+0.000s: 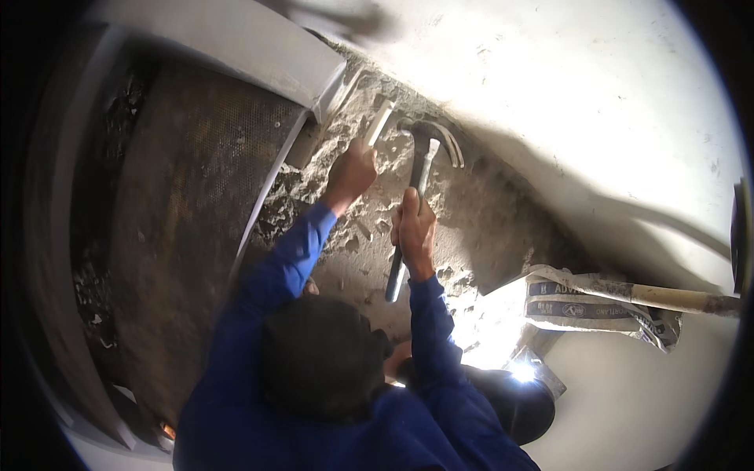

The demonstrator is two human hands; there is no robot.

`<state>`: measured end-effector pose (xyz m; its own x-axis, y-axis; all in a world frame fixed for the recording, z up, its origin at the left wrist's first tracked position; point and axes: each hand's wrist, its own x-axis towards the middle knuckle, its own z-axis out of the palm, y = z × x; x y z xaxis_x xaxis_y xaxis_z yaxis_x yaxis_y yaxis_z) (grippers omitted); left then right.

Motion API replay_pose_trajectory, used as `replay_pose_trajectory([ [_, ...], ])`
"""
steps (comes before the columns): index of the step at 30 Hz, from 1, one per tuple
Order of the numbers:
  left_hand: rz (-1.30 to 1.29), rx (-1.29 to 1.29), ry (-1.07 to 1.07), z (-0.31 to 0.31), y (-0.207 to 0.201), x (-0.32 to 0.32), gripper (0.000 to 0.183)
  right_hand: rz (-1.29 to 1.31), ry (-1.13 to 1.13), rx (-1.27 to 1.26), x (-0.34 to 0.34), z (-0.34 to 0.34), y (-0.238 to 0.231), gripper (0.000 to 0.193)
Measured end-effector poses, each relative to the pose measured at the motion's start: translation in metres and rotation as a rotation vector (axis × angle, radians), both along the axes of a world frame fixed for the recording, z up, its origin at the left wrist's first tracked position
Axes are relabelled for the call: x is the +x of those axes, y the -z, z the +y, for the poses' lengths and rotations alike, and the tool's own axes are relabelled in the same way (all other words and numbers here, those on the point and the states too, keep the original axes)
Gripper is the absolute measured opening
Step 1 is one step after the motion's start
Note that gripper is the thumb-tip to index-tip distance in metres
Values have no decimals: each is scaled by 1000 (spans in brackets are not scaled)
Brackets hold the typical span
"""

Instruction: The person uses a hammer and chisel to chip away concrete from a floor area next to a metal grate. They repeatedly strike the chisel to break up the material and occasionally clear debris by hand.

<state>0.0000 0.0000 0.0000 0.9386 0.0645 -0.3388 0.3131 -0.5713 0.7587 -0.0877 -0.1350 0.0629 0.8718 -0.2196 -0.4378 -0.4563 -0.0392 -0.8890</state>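
Held in the right hand, fingers wrapped round the handle, a claw hammer, head toward 1 o'clock. Held in the left hand, fingers closed, a pale flat bar at 12 o'clock (just beside the hammer's head). Included beneath both a chipped grey surface and, farther off at 2 o'clock, a pale wall.

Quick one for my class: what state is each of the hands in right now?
Left hand: closed, holding a pale bar.
Right hand: closed, holding a claw hammer.
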Motion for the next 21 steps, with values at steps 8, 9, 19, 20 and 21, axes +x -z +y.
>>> replay_pose_trajectory([
  [8,-229,144,-51,13,-11,5,29,26,51,127,1,11,-14,52],
  [9,-246,157,-52,14,-12,6,30,20,45,127,2,12,-17,52],
  [19,-253,116,-66,24,-6,-2,34,-130,9,163,18,24,-41,56],
  [20,-259,104,-68,25,-5,-2,34,-150,36,159,17,26,-39,57],
  [21,-262,89,-72,25,-4,-2,35,-190,58,159,16,28,-35,57],
])
